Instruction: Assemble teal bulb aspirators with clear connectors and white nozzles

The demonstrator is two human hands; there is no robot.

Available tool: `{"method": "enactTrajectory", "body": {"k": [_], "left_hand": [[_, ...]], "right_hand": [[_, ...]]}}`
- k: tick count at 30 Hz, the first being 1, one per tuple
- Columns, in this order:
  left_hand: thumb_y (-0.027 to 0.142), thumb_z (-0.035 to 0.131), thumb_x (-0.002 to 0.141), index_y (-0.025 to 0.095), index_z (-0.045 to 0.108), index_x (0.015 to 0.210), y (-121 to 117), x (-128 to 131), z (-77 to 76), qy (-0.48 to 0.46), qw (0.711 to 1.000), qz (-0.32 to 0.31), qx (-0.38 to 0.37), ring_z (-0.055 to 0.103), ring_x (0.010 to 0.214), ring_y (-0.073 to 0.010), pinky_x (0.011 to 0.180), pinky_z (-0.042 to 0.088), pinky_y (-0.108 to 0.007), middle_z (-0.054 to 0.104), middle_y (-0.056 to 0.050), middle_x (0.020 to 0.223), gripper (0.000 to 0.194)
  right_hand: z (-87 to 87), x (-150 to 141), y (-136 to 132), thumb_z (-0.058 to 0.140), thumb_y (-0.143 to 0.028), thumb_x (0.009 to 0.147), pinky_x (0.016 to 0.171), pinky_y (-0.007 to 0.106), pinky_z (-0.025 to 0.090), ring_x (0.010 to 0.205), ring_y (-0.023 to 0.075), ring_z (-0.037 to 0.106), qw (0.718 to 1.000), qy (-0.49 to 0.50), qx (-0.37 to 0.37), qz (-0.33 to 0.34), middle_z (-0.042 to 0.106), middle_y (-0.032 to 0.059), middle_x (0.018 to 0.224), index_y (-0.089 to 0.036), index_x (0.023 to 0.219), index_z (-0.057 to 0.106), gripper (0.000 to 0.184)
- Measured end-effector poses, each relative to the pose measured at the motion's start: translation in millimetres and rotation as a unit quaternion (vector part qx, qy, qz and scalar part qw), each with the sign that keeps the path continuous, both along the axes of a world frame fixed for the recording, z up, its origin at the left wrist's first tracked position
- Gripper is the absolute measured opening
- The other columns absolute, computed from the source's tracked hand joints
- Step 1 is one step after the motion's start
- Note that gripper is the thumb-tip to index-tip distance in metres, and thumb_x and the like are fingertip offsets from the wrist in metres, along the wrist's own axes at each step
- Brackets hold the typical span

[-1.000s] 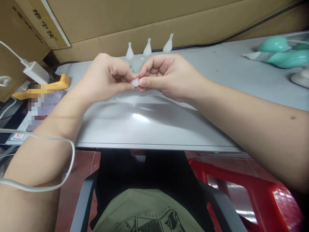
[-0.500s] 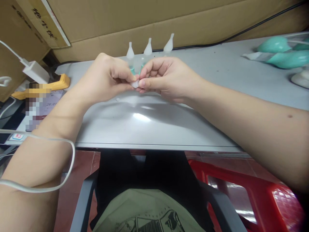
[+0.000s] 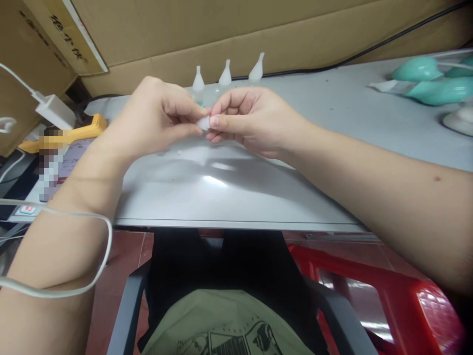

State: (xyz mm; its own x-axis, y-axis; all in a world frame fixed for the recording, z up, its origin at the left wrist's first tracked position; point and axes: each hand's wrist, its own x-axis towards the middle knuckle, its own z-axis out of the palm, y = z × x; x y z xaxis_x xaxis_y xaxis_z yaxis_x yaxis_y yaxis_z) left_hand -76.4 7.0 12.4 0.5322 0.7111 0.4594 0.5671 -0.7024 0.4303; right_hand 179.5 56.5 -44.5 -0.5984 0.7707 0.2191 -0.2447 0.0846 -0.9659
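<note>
A small white translucent piece point(image 3: 203, 123), most of it hidden by fingers, is held above the table between both my hands. My left hand point(image 3: 162, 113) is closed, its thumb and index finger pinching the piece's left side. From the right, my right hand point(image 3: 254, 118) pinches the same piece between thumb and fingertips, the other fingers curled. Just beyond my hands stand three white tapered nozzles with narrow tips: a left one point(image 3: 198, 79), a middle one point(image 3: 225, 74) and a right one point(image 3: 256, 69). Their lower parts are clear, with some teal showing behind my fingers.
Teal bulb-shaped items point(image 3: 421, 69) lie at the table's right. At the left are a white charger point(image 3: 57, 109), a yellow object point(image 3: 98, 125) and a phone point(image 3: 76, 155). A white cable point(image 3: 107, 236) loops over my left forearm. A cardboard wall point(image 3: 166, 29) closes the back.
Both hands have shifted slightly left with the white piece. My left fingers are drawn a little further left, and more of the piece shows between the hands.
</note>
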Motion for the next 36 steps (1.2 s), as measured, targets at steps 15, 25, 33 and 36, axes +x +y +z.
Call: {"method": "enactTrajectory", "body": {"k": [15, 25, 33, 36], "left_hand": [[0.037, 0.097, 0.095, 0.028, 0.100, 0.098, -6.8, -32.5, 43.4, 0.265, 0.939, 0.141, -0.168, 0.081, 0.075, -0.0257, 0.076, 0.059, -0.039, 0.095, 0.001, 0.093, 0.010], [0.020, 0.089, 0.098, 0.034, 0.100, 0.097, -8.9, -10.4, 38.6, 0.328, 0.908, 0.155, -0.208, 0.078, 0.073, -0.0195, 0.071, 0.055, -0.033, 0.094, 0.009, 0.090, 0.018], [0.044, 0.106, 0.088, 0.030, 0.099, 0.104, -10.3, -32.1, 43.4, 0.215, 0.958, 0.117, -0.147, 0.077, 0.066, -0.0250, 0.061, 0.054, -0.037, 0.088, 0.002, 0.079, 0.023], [0.044, 0.097, 0.095, 0.031, 0.097, 0.100, -13.0, -39.4, 45.2, 0.185, 0.971, 0.134, -0.077, 0.073, 0.068, -0.0239, 0.067, 0.054, -0.039, 0.086, 0.001, 0.079, 0.014]], "right_hand": [[-19.7, -7.0, -2.0, 0.064, -0.031, 0.129, 0.140, 0.074, 0.052, 0.153, 0.0490, 0.067, 0.795, -0.322, 0.510, 0.062, 0.078, 0.0205, 0.178, -0.021, 0.167, 0.090, 0.047], [-20.9, -5.9, 3.8, 0.068, -0.031, 0.129, 0.134, 0.060, 0.054, 0.138, 0.0366, 0.070, 0.814, -0.283, 0.500, 0.086, 0.092, 0.0075, 0.164, -0.027, 0.152, 0.094, 0.036], [-19.2, -3.9, 6.3, 0.070, -0.027, 0.123, 0.131, 0.062, 0.058, 0.143, 0.0413, 0.072, 0.817, -0.278, 0.501, 0.061, 0.093, 0.0132, 0.154, -0.021, 0.148, 0.094, 0.035], [-20.3, -1.7, 6.2, 0.070, -0.026, 0.124, 0.132, 0.062, 0.058, 0.147, 0.0425, 0.072, 0.815, -0.287, 0.500, 0.058, 0.090, 0.0147, 0.158, -0.024, 0.157, 0.092, 0.040]]}}
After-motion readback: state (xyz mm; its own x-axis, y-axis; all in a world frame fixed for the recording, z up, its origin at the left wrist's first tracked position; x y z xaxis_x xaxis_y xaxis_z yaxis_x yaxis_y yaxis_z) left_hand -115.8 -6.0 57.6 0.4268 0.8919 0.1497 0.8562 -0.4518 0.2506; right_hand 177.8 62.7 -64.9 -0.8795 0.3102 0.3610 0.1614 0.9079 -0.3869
